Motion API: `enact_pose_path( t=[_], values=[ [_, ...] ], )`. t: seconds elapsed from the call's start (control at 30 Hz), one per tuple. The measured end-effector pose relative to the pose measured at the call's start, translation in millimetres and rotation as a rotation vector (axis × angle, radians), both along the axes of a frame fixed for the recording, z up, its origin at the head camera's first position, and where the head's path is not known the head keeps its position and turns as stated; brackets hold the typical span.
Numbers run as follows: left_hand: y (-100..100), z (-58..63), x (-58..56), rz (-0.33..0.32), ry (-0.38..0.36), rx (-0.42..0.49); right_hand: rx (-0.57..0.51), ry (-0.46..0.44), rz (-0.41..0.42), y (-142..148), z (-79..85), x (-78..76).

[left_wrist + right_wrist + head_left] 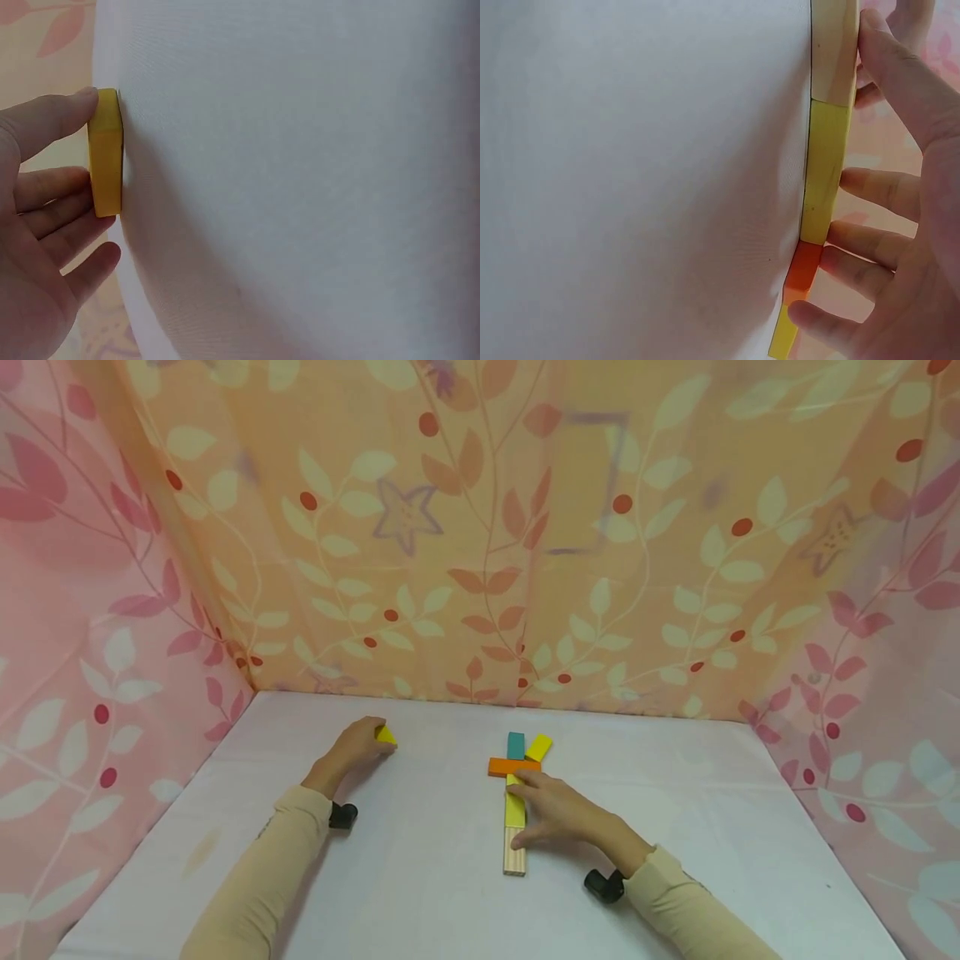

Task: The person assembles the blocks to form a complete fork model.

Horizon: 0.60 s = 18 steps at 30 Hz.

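At the back left of the white table, my left hand [354,747] grips a small yellow block [386,737]. In the left wrist view this yellow block [106,154] has its thumb at one end and fingertips at the other, close against the cloth. My right hand [564,812] lies over a line of blocks with fingers spread. Its thumb touches a plain wooden block [834,49], and fingertips rest on a long yellow block [825,172] and an orange block [802,270]. Beyond the crosswise orange block stand a teal block [516,746] and a slanted yellow block [539,747].
White cloth [420,877] covers the table. A patterned orange curtain [480,527] closes off the back, and pink curtains hang at both sides. Black wrist cameras, one a black device [603,886] under the right wrist, sit low over the cloth.
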<state>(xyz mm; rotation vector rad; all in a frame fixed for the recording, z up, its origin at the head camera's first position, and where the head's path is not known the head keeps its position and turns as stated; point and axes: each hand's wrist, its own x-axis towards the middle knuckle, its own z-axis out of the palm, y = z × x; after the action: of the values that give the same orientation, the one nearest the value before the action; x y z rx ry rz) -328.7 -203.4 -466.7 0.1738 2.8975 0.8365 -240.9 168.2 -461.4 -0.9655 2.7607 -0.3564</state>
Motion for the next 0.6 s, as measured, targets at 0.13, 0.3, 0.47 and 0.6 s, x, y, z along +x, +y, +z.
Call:
enact_pose_path(
  t=[0.13,0.3,0.47,0.6],
  values=[
    [-1.2,-0.7,-0.8,-0.005,-0.006,-0.002,-0.008,-0.016,-0.008,-0.4,0.4,0.7],
    [-2.1,0.2,-2.5,-0.025,-0.014,-0.042,-0.003,-0.032,-0.021,-0.5,-0.7,1.1],
    [-1.9,1.6,-5.5,-0.009,-0.030,-0.055,0.000,0.011,-0.002,0.3,-1.9,-1.0],
    [-1.4,1.9,-6.4,0.005,-0.043,-0.037,-0.003,0.007,0.004,1.9,-1.8,-1.2]
  ],
)
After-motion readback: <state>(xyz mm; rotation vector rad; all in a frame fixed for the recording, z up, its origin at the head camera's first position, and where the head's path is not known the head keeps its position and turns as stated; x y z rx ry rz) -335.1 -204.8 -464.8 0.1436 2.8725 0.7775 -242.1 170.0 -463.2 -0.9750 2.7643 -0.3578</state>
